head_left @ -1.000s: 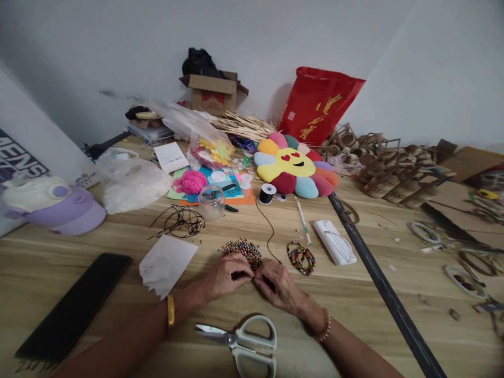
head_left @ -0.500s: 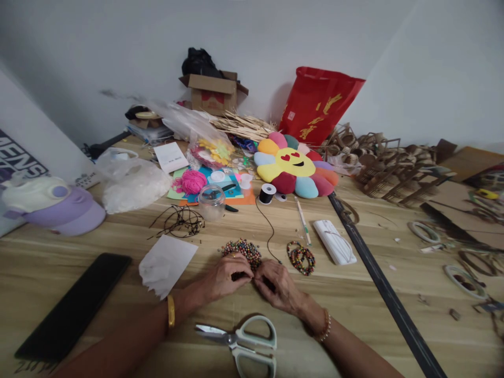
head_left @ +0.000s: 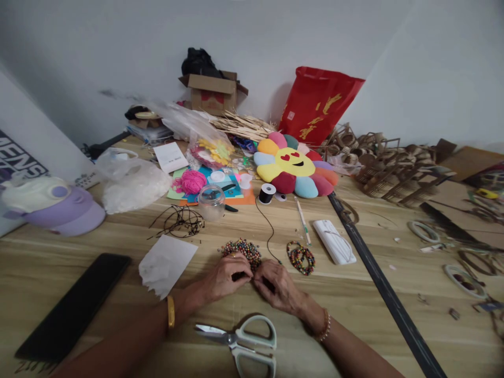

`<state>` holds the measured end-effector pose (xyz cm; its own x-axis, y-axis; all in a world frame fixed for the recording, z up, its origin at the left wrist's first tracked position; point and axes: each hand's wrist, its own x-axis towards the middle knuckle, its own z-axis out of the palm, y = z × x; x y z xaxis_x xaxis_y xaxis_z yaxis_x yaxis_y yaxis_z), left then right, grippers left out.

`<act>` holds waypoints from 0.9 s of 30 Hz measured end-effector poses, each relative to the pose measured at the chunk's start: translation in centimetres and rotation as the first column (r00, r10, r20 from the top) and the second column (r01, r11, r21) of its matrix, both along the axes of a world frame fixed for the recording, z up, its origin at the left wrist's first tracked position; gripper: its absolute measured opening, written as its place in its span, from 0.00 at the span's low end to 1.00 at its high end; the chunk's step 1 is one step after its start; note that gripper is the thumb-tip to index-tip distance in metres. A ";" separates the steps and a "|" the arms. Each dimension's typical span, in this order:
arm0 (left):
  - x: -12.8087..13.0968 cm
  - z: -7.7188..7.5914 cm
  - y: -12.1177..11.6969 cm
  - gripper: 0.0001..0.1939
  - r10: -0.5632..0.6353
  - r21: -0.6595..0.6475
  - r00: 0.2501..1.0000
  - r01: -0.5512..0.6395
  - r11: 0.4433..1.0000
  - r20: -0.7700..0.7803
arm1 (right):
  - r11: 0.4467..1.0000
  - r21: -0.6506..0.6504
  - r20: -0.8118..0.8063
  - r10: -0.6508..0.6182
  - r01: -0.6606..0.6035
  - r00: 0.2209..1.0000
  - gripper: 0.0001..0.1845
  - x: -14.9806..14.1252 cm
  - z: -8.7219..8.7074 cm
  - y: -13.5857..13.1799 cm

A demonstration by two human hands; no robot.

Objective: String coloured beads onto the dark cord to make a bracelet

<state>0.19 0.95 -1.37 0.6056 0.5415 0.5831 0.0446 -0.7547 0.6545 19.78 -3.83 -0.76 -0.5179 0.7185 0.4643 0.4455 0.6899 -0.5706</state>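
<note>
Beads [head_left: 243, 249]: heaped loose on the worktop [head_left: 354, 325], small, glossy, mixed in colour (reds and greens can be made out).
Left hand [head_left: 227, 275]: pinched at the fingertips beside the heap; what is gripped cannot be told.
Right hand [head_left: 280, 286]: pinched likewise, its tips brought close to the left's.
Cord [head_left: 273, 231]: thin, black, curved from the spool [head_left: 267, 193].
Strung beads [head_left: 301, 258]: looped, laid just beyond the right hand.
</note>
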 end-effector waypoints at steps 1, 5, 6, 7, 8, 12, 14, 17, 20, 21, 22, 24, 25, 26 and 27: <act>0.0 0.0 0.0 0.07 -0.001 0.003 1.000 0.001 1.000 0.002 | 1.000 0.001 0.003 0.001 -0.001 1.000 0.06 0.0 0.0 0.0; 0.1 0.1 0.0 0.07 0.000 0.014 1.000 0.000 1.000 -0.008 | 1.000 -0.003 0.020 -0.001 0.001 1.000 0.06 0.0 -0.1 0.0; 0.0 0.1 0.0 0.07 0.002 0.015 1.000 -0.001 1.000 -0.016 | 1.000 -0.006 0.024 -0.004 0.004 1.000 0.06 0.0 -0.1 0.0; 0.0 0.1 0.0 0.07 0.004 0.016 1.000 -0.004 1.000 -0.025 | 1.000 -0.007 0.026 -0.008 0.009 1.000 0.06 0.0 -0.1 0.0; 0.0 0.2 -0.1 0.07 0.006 0.017 0.999 -0.006 1.000 -0.033 | 1.000 -0.007 0.027 -0.011 0.011 1.000 0.06 0.0 -0.2 0.0; -0.1 0.3 -0.1 0.07 0.011 0.019 0.999 -0.011 1.000 -0.045 | 1.000 0.003 0.011 -0.011 0.011 1.000 0.06 0.0 -0.1 0.0; 0.0 0.3 -0.1 0.07 0.012 0.019 0.999 -0.011 1.000 -0.038 | 1.000 0.009 0.006 -0.010 0.010 1.000 0.06 -0.1 -0.1 0.0; 0.0 0.2 -0.1 0.07 0.014 0.032 1.000 -0.014 0.999 -0.024 | 1.000 0.013 0.017 -0.015 0.014 1.000 0.06 -0.1 -0.1 0.0; 0.0 0.1 -0.1 0.06 0.014 0.029 0.999 -0.013 0.999 -0.034 | 1.000 0.009 0.022 -0.012 0.012 1.000 0.06 0.0 -0.1 0.0; 0.0 0.1 0.0 0.06 0.010 0.029 0.999 -0.009 1.000 -0.035 | 1.000 0.009 0.018 -0.010 0.010 1.000 0.06 0.0 -0.1 0.0; 0.0 0.1 0.0 0.07 0.010 0.028 0.999 -0.009 1.000 -0.038 | 1.000 0.007 0.015 -0.008 0.008 1.000 0.06 0.0 -0.2 0.0; -0.1 0.1 0.0 0.07 0.008 0.032 0.999 -0.007 0.999 -0.033 | 1.000 0.003 0.013 -0.010 0.010 1.000 0.06 0.0 -0.2 0.0; -0.1 0.1 0.0 0.07 0.008 0.033 0.999 -0.007 0.999 -0.032 | 1.000 -0.001 0.014 -0.009 0.009 1.000 0.06 0.0 -0.2 0.0; -0.1 0.1 0.0 0.07 0.009 0.032 0.999 -0.008 0.999 -0.033 | 1.000 -0.004 0.016 -0.008 0.008 1.000 0.06 0.1 -0.2 0.0; -0.1 0.1 0.0 0.07 0.012 0.030 0.999 -0.011 0.999 -0.035 | 1.000 -0.006 0.019 -0.008 0.009 1.000 0.05 0.1 -0.2 0.0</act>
<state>0.11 0.94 -1.24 0.6197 0.5309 0.5780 0.0756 -0.7734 0.6294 19.84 -3.84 -0.94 -0.5203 0.7255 0.4505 0.4619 0.6828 -0.5660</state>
